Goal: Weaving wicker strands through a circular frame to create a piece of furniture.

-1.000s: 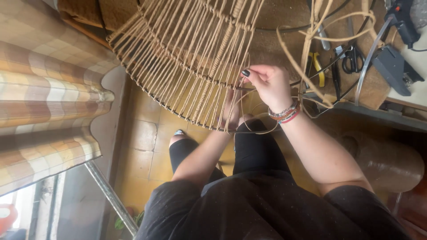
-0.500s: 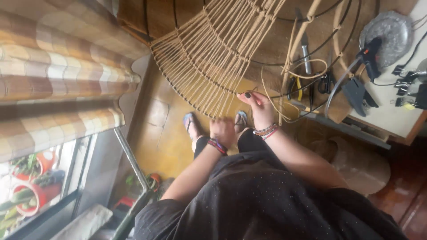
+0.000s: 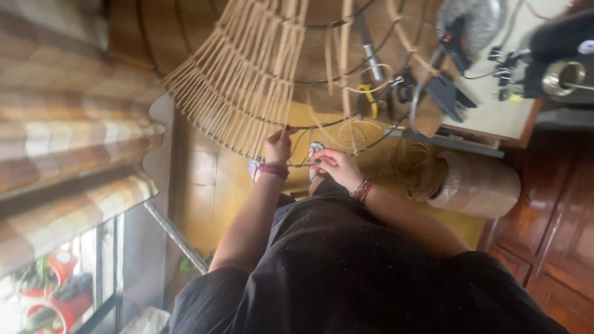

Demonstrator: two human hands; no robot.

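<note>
A large woven rattan frame [image 3: 247, 80] of pale cane strips on a dark wire rim hangs in front of me. My left hand [image 3: 278, 145] reaches up to its lower rim, fingertips touching the wire edge. My right hand [image 3: 334, 167] sits just to the right and lower, fingers pinched on a thin cane strand [image 3: 303, 164] that runs between both hands. Both wrists wear beaded bracelets. My sandalled feet show below the hands.
A brown paper-wrapped roll [image 3: 473, 184] with a coil of cane lies on the yellow floor at right. Pliers [image 3: 369, 99], clamps and a small fan [image 3: 476, 21] sit on a low table. Striped cushions [image 3: 68, 142] at left, dark wooden cabinet at right.
The view has swung and drawn nearer. My left hand has risen from my lap to the frame's rim. My right hand has dropped lower and away from the rim.
</note>
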